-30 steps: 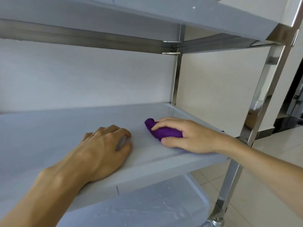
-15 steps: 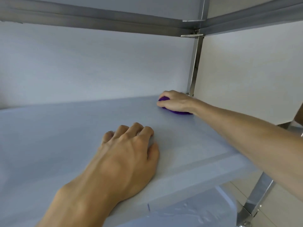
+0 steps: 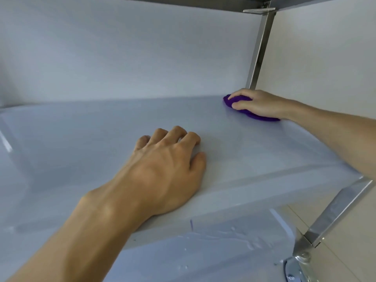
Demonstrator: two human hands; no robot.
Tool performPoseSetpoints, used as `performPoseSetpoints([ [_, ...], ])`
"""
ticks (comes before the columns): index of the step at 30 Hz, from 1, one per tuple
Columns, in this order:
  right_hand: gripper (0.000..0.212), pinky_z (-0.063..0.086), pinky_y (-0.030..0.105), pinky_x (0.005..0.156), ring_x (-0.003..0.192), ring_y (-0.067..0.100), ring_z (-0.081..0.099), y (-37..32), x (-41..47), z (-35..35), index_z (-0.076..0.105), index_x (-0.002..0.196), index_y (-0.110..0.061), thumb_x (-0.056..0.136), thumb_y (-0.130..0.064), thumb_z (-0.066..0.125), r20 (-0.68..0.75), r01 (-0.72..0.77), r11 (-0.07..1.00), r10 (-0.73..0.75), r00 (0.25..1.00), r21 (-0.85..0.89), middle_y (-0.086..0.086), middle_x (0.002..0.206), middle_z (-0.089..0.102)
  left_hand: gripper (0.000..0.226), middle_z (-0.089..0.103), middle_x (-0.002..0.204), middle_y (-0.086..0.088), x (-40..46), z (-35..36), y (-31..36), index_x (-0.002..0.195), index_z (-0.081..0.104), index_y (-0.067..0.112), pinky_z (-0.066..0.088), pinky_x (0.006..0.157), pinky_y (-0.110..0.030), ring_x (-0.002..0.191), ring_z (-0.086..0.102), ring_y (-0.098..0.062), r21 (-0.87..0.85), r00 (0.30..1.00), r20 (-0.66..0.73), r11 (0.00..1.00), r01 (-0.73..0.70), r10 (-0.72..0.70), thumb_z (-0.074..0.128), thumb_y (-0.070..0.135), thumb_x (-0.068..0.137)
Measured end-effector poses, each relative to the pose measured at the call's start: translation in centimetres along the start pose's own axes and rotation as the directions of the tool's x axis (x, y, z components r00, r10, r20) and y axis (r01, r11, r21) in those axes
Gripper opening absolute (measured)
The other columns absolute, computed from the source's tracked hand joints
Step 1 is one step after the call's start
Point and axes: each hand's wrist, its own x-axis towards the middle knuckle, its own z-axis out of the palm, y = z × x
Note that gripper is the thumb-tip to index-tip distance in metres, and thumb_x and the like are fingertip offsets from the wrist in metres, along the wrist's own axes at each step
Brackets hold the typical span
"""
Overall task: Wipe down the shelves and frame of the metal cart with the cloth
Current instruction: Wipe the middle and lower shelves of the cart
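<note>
Two bare hands down on the middle shelf (image 3: 85, 129) of the metal cart. Right hand (image 3: 259, 103) reached to the far right corner of that shelf, at the foot of the rear upright post (image 3: 259, 51), fingers and thumb curled round a bunched purple cloth (image 3: 262, 117) and pressing it flat to the shelf surface. Cloth showing as a dark purple edge ahead of the fingertips and a longer strip under the heel of the hand, touching the shelf, just beside the post's base. Left hand (image 3: 164, 171) planted palm-down nearer the front edge of the same shelf, well apart from the cloth, knuckles raised, fingers bent under at the tips, thumb out to the right along the surface, nothing held. Shelf pale blue-white, filmed over with a cloudy protective covering, shallow lip along the front and the left side. Lower shelf (image 3: 213, 253) visible beneath the front lip, same pale film, wrinkled and bubbled near its right end. Front leg (image 3: 333, 212) in bright metal running down at a slant to a caster mount (image 3: 295, 267) at the bottom right. Underside rail of the upper shelf (image 3: 223, 1) across the top edge, bracketed to the rear post. Plain pale wall (image 3: 325, 47) behind and to the right; tiled floor (image 3: 350, 241) at the lower right.
</note>
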Motion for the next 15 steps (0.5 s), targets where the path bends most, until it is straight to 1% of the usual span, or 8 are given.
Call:
performPoseSetpoints([
  [1,0.027,0.042,0.03,0.095,0.117,0.015,0.053,0.7,0.9,-0.3,0.056,0.121,-0.047,0.094,-0.046,0.056,-0.023,-0.064,0.997,0.063,0.998,-0.035,-0.007,0.134,0.056,0.042,0.042,0.136,0.014,0.0,0.1,0.0,0.129,0.042,0.036,0.027,0.109,-0.038,0.127,0.037,-0.016,0.003,1.0,-0.014,1.0,-0.006,0.006,0.022,0.049,0.095],
  [3,0.034,0.04,0.034,0.093,0.118,0.02,0.05,0.8,3.2,-0.2,0.054,0.127,-0.037,0.095,-0.046,0.052,-0.049,-0.138,0.983,0.133,0.99,-0.124,0.0,0.137,0.054,0.039,0.044,0.133,0.013,0.0,0.2,0.0,0.126,0.044,0.034,0.029,0.108,-0.039,0.125,0.038,-0.017,0.011,0.999,-0.04,1.0,-0.013,0.014,0.024,0.049,0.096],
  [5,0.041,0.041,0.037,0.095,0.122,0.027,0.049,-0.8,5.3,1.0,0.051,0.133,-0.027,0.096,-0.045,0.048,-0.066,-0.167,0.966,0.157,0.985,-0.197,0.006,0.14,0.051,0.039,0.044,0.132,0.013,0.1,0.2,0.0,0.126,0.044,0.034,0.029,0.108,-0.039,0.123,0.039,-0.016,0.007,0.999,-0.052,1.0,-0.009,0.009,0.025,0.049,0.096],
  [6,0.043,0.041,0.037,0.096,0.124,0.029,0.048,-2.0,6.1,1.8,0.051,0.134,-0.025,0.096,-0.045,0.047,-0.065,-0.16,0.963,0.149,0.987,-0.217,0.008,0.141,0.05,0.04,0.044,0.132,0.013,0.1,0.3,0.0,0.126,0.043,0.035,0.028,0.108,-0.039,0.123,0.038,-0.016,0.001,0.999,-0.053,1.0,-0.006,0.007,0.025,0.05,0.095],
  [8,0.044,0.041,0.038,0.095,0.123,0.029,0.048,-4.6,7.1,3.6,0.052,0.133,-0.025,0.094,-0.045,0.048,-0.031,-0.089,0.969,0.084,0.996,-0.231,0.006,0.14,0.048,0.044,0.042,0.134,0.015,0.2,0.3,0.0,0.128,0.042,0.037,0.028,0.109,-0.038,0.123,0.037,-0.014,-0.015,0.999,-0.053,1.0,-0.002,0.002,0.023,0.053,0.092],
  [11,0.042,0.043,0.04,0.098,0.121,0.025,0.049,-7.7,6.7,5.3,0.054,0.127,-0.033,0.087,-0.049,0.053,0.045,0.045,0.975,-0.036,0.998,-0.219,-0.002,0.135,0.048,0.05,0.041,0.136,0.017,0.4,0.3,-0.1,0.129,0.042,0.04,0.027,0.107,-0.035,0.123,0.036,-0.012,-0.026,0.999,-0.04,1.0,0.011,-0.012,0.021,0.057,0.086],
  [15,0.032,0.041,0.034,0.101,0.12,0.016,0.049,-9.1,2.8,5.5,0.058,0.119,-0.044,0.087,-0.05,0.055,0.109,0.194,0.969,-0.179,0.978,-0.152,-0.012,0.132,0.05,0.049,0.042,0.137,0.015,0.5,0.2,-0.1,0.129,0.043,0.041,0.028,0.099,-0.033,0.121,0.037,-0.014,0.005,1.0,-0.02,1.0,0.018,-0.018,0.023,0.057,0.087],
])
